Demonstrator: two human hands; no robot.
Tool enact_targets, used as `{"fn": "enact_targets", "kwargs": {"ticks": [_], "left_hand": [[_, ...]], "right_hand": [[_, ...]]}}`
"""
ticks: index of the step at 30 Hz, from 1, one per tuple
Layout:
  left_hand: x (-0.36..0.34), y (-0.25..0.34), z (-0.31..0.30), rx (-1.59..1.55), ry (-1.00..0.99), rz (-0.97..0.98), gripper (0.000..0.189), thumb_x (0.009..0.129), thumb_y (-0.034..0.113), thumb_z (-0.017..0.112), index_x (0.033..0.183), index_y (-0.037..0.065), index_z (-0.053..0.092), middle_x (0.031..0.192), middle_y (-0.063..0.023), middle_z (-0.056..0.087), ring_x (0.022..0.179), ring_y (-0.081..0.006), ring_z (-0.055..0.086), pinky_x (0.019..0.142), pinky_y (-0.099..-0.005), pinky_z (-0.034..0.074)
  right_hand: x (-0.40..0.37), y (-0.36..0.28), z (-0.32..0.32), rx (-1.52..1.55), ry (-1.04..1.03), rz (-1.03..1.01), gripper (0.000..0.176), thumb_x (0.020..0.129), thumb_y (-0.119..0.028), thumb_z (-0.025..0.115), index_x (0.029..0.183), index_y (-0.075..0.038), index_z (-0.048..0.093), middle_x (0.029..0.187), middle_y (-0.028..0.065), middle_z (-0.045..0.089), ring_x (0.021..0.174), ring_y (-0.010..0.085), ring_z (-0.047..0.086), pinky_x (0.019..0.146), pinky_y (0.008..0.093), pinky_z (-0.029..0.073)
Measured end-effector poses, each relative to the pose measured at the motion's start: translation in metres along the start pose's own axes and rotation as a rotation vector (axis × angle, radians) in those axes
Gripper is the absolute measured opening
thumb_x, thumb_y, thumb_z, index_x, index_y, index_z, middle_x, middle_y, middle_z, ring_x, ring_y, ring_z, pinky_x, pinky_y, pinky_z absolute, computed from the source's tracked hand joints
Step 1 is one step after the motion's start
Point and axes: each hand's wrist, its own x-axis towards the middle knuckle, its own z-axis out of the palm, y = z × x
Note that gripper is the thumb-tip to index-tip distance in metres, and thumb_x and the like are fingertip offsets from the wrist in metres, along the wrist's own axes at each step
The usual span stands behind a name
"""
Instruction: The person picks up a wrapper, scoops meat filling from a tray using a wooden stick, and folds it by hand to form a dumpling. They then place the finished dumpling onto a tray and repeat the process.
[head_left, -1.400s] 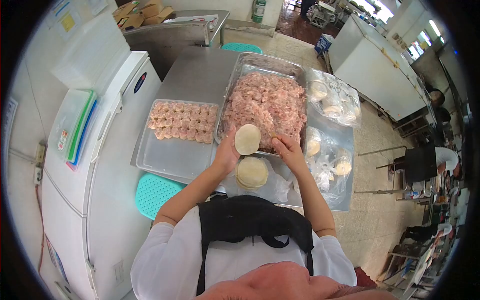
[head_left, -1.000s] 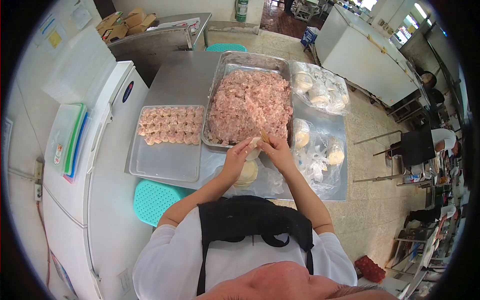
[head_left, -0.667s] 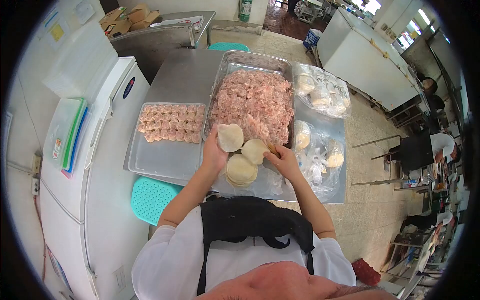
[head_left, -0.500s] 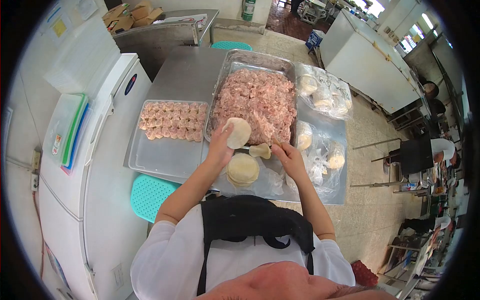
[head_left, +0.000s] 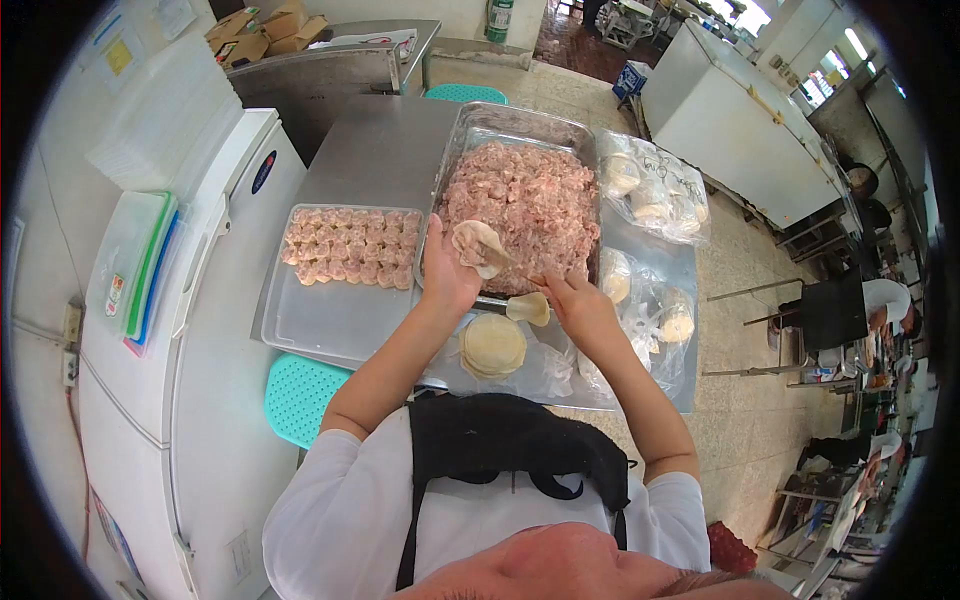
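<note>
My left hand [head_left: 449, 270] holds a round dough wrapper [head_left: 468, 238] over the near left part of a metal pan. Minced meat [head_left: 520, 200] fills much of that pan [head_left: 470, 118]. My right hand [head_left: 575, 305] grips a thin spatula [head_left: 518, 266], whose tip rests on the wrapper with a little filling. Below my hands lies a stack of round wrappers [head_left: 492, 347], and a folded wrapper piece [head_left: 528, 309] sits near my right fingers. To the left, a clear tray [head_left: 320, 325] carries rows of filled dumplings [head_left: 350, 245].
Bags of wrappers [head_left: 652, 190] and more plastic bags [head_left: 650, 320] lie right of the pan. A turquoise stool [head_left: 300, 400] stands below the table's left side. A white freezer [head_left: 735, 120] is at the back right; a person [head_left: 885, 300] is far right.
My right hand has brought the spatula from the pan's near edge up to the wrapper. The wrapper, flat before, now sits lower in my left palm, curled, with filling on it.
</note>
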Motion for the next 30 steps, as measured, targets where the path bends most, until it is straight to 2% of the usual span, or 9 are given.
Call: {"fn": "enact_targets", "kwargs": {"ticks": [4,7,13,15,19,22,27,29,30], "left_hand": [[-0.006,0.012,0.008,-0.033,0.073,0.021,0.076,0.094,0.065,0.037,0.128,-0.002,0.047,0.125,-0.0194,0.052,0.117,-0.0348,0.05,0.105,-0.0532,0.036],[-0.013,0.021,0.011,-0.051,0.117,-0.008,0.075,0.092,0.066,0.042,0.124,-0.001,0.049,0.123,-0.0194,0.052,0.116,-0.0372,0.05,0.103,-0.0544,0.037],[-0.004,0.072,-0.021,-0.092,-0.059,0.07,0.064,0.09,0.062,0.05,0.105,0.0,0.057,0.114,-0.02,0.056,0.113,-0.0363,0.052,0.088,-0.0498,0.047],[0.003,0.093,-0.041,-0.138,0.016,0.122,0.059,0.089,0.058,0.056,0.106,0.001,0.056,0.102,-0.016,0.059,0.092,-0.0346,0.059,0.074,-0.0448,0.049],[-0.019,0.103,-0.019,-0.146,0.149,0.193,0.048,0.089,0.045,0.062,0.106,0.001,0.055,0.102,-0.0166,0.059,0.093,-0.0325,0.06,0.078,-0.0453,0.051],[-0.026,0.098,-0.022,0.011,0.064,0.16,0.039,0.088,0.027,0.064,0.115,0.002,0.052,0.103,-0.0182,0.059,0.091,-0.0299,0.062,0.078,-0.0414,0.054],[-0.038,0.096,-0.028,1.119,-0.167,0.195,0.086,0.077,-0.004,0.066,0.15,0.008,0.022,0.12,-0.0173,0.056,0.097,-0.0224,0.065,0.078,-0.03,0.056],[-0.026,0.084,-0.032,1.132,-0.234,0.208,0.101,0.072,-0.005,0.072,0.154,0.012,0.014,0.129,-0.0153,0.054,0.105,-0.0198,0.062,0.089,-0.0328,0.052],[-0.023,0.076,-0.025,1.38,-0.347,0.463,0.102,0.072,-0.002,0.074,0.154,0.014,0.015,0.131,-0.0135,0.054,0.106,-0.0193,0.061,0.094,-0.0328,0.048]], "right_hand": [[0.015,-0.006,-0.031,-0.117,-0.211,0.045,0.025,0.088,-0.018,0.062,0.111,-0.009,0.06,0.08,0.0107,0.057,0.073,0.0299,0.062,0.062,0.0407,0.051],[0.017,-0.017,-0.028,-0.144,0.006,-0.073,0.027,0.088,-0.02,0.062,0.113,-0.01,0.059,0.079,0.0104,0.056,0.071,0.0299,0.062,0.061,0.0398,0.051],[0.048,0.003,-0.027,0.04,-0.108,-0.025,0.027,0.09,-0.03,0.059,0.091,-0.005,0.066,0.077,0.0118,0.063,0.073,0.0303,0.065,0.06,0.0413,0.052],[0.051,0.017,-0.012,-0.092,-0.345,-0.021,0.035,0.09,-0.037,0.059,0.08,-0.005,0.07,0.075,0.0128,0.066,0.071,0.031,0.066,0.061,0.0425,0.052],[0.049,0.005,0.039,-0.24,-0.432,0.006,0.038,0.09,-0.04,0.057,0.078,-0.007,0.071,0.072,0.0136,0.067,0.07,0.0322,0.067,0.061,0.043,0.052],[0.036,0.006,0.06,-0.156,-0.474,0.072,0.039,0.092,-0.04,0.057,0.077,-0.006,0.07,0.074,0.0145,0.068,0.073,0.0329,0.067,0.063,0.0419,0.052],[0.028,0.04,0.041,0.591,-0.475,0.371,0.043,0.094,-0.044,0.055,0.092,-0.005,0.072,0.072,0.0158,0.066,0.071,0.033,0.064,0.067,0.0383,0.05],[0.029,0.033,0.011,0.635,-0.451,0.44,0.041,0.093,-0.043,0.056,0.097,-0.005,0.072,0.075,0.0152,0.066,0.072,0.032,0.064,0.068,0.0381,0.049],[0.029,0.028,-0.003,0.68,-0.431,0.5,0.04,0.093,-0.042,0.057,0.102,-0.006,0.071,0.078,0.0147,0.066,0.073,0.0311,0.063,0.068,0.0378,0.049]]}}
